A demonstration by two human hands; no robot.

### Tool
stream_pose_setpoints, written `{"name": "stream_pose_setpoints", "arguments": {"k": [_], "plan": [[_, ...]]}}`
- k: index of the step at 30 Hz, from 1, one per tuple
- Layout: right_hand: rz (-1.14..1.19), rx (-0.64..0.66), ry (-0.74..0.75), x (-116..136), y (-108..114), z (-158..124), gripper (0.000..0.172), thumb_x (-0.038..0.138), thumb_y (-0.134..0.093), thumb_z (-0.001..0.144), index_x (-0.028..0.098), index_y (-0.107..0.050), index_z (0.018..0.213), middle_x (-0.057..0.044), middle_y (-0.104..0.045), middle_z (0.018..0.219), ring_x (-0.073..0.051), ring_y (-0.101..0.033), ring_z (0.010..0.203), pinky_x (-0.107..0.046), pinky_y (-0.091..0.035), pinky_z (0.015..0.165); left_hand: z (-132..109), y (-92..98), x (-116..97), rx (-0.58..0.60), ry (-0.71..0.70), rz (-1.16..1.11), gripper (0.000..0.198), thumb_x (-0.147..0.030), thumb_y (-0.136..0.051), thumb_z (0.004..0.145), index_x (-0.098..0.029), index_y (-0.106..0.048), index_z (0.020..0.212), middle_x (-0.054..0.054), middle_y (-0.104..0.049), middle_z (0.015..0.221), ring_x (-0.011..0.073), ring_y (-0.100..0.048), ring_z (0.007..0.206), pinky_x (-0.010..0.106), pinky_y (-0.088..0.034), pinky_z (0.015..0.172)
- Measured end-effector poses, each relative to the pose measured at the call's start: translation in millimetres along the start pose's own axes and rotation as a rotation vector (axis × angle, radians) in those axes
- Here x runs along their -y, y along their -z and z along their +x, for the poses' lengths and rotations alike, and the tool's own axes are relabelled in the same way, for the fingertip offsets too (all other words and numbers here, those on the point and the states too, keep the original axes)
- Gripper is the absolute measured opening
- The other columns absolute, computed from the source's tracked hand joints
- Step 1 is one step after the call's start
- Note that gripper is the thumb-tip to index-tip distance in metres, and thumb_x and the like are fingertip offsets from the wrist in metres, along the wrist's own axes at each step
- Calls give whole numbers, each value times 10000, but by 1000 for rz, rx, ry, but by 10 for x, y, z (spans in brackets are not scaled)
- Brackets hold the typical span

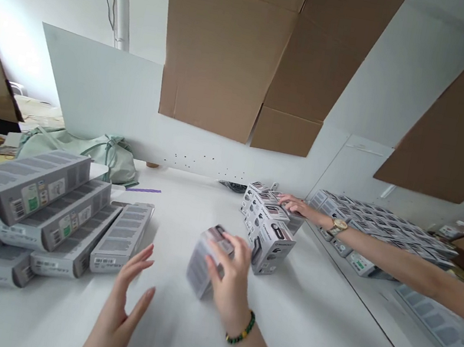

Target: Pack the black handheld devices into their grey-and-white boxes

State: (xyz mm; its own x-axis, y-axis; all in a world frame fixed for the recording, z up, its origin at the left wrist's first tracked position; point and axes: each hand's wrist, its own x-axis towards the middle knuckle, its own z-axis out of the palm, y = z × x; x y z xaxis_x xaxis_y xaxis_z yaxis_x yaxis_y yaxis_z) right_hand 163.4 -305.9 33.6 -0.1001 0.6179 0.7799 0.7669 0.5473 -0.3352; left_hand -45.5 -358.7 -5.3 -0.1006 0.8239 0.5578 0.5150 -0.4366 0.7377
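My right hand (pixel 228 274), with a beaded bracelet on its wrist, grips a small grey product box (pixel 200 264) from its top and right side. The box is tilted and a little smeared by motion. To the left of it, my left hand (pixel 127 293) is held over the table, fingers spread and nothing in them. Just beyond the left hand a long grey box (pixel 122 238) lies flat. A row of upright printed boxes (pixel 273 246) stands beyond and right of my right hand.
Long grey boxes (pixel 31 192) are stacked at the left. A co-worker's hand (pixel 296 204) touches the upright row, the arm crossing from the right. Many more boxes (pixel 366 227) stand at the far right. A green cloth bag (pixel 117 160) and a purple strip (pixel 143 189) lie at the back.
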Motion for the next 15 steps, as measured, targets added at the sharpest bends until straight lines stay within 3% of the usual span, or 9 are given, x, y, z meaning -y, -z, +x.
{"name": "stream_pose_setpoints", "arguments": {"k": [3,7,11,15], "plan": [[-134,-74,-69,-168,3,120,283,288,-593,909,266,-661,1183,-127,-548,1277,-393,-415,1262,-652,-382,984,198,263,128,-61,-13,227,238,-377,-451,942,-273,-561,1124,106,-568,1349,313,-519,1286,452,-537,904],[-1,-44,-35,-116,28,54,185,211,-524,923,246,-674,1026,-96,-606,1178,-335,-411,1307,-572,-386,1035,559,481,355,-48,-13,599,344,-398,-421,926,-209,-619,1134,142,-622,1280,361,-566,1192,542,-483,955],[243,154,-53,44,-82,-91,207,148,-491,897,242,-674,872,-72,-666,1026,-294,-513,1213,-520,-431,1006,739,363,498,91,58,950,499,-324,-538,889,-146,-554,1354,243,-465,1456,447,-422,1346,575,-421,1013],[517,419,-221,90,-271,-192,198,209,-505,901,248,-677,991,-64,-679,1038,-250,-593,1108,-469,-456,996,568,139,428,147,-19,1135,495,-162,-566,858,-180,-579,1353,248,-499,1425,432,-486,1300,563,-360,1073]]}}
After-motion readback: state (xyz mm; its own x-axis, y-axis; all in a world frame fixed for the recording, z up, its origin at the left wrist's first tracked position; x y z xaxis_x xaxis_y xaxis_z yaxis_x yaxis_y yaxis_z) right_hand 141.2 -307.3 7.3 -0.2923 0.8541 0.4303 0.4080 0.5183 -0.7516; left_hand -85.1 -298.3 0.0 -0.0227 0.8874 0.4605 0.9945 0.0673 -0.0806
